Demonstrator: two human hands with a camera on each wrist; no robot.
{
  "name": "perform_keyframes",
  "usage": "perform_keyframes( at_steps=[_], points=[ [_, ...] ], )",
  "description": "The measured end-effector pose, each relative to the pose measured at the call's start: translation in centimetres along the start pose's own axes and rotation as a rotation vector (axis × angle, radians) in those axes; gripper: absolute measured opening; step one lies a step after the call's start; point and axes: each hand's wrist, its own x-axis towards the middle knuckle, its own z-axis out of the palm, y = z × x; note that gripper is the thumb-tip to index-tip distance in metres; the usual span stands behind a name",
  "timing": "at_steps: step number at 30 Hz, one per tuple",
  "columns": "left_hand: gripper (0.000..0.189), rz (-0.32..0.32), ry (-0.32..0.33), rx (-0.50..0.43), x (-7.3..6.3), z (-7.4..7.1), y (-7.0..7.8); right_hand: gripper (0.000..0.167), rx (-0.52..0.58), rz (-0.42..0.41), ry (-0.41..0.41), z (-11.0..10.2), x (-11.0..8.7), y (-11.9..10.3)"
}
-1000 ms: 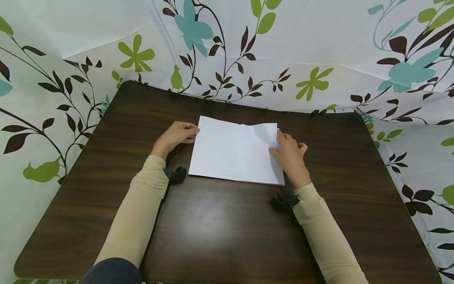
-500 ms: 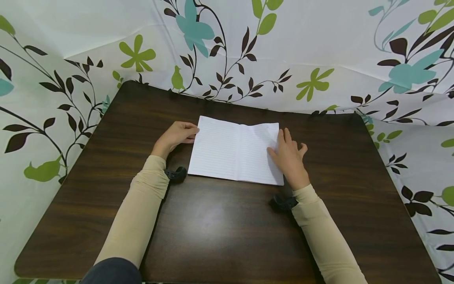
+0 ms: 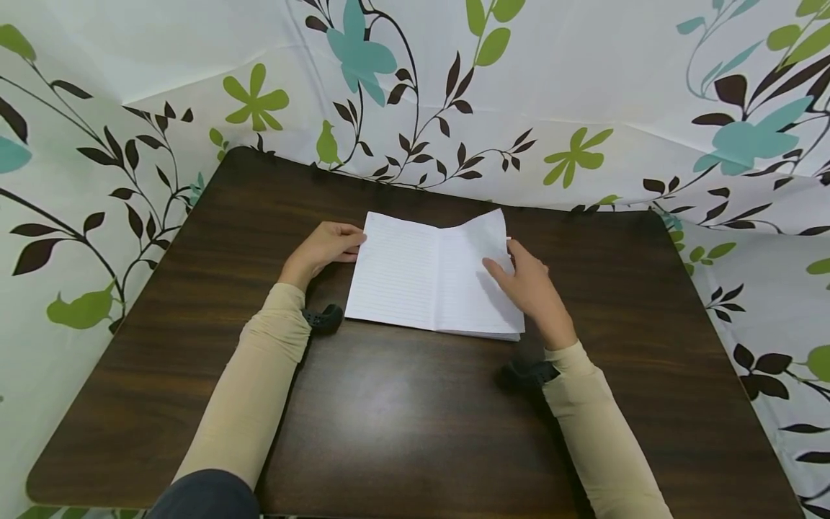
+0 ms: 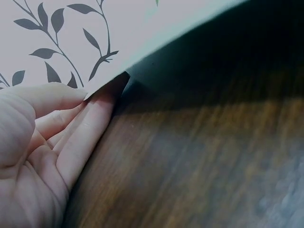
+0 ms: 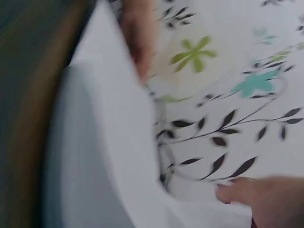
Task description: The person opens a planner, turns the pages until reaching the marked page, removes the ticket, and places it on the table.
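An open notebook [image 3: 395, 274] with white ruled pages lies on the dark wooden table. At its left edge my left hand [image 3: 324, 249] pinches the pages; in the left wrist view the thumb [image 4: 66, 97] lies above and the fingers below. My right hand [image 3: 532, 285] is at the right edge, holding a lifted page [image 3: 476, 249] with the thumb in front and the fingers partly hidden behind it. In the right wrist view, the bent, blurred page [image 5: 128, 142] runs toward the right hand [image 5: 266, 199], and the left hand [image 5: 137, 38] shows at the top.
The brown table [image 3: 389, 432] stands against a white cloth [image 3: 454, 130] printed with leaves, flowers and birds. Dark straps [image 3: 323, 319] sit at both wrists, and tan sleeves [image 3: 253, 389] cover the forearms.
The right fingers, straight half a second ago, are now behind the right page. Its top corner has risen and its edge has come away from the pages beneath. The left hand stays put.
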Motion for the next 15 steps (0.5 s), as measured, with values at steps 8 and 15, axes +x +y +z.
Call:
perform_keyframes(
  at_steps=[8,15],
  points=[
    [0.045,-0.007,0.001,-0.002,-0.2,0.0,0.2,0.091,0.138,-0.161,-0.373,-0.8,-2.8,-3.2],
    [0.046,0.001,-0.001,-0.006,0.0,0.0,0.2,0.087,0.110,-0.311,-0.352,0.2,-4.9,-5.4]
  ],
)
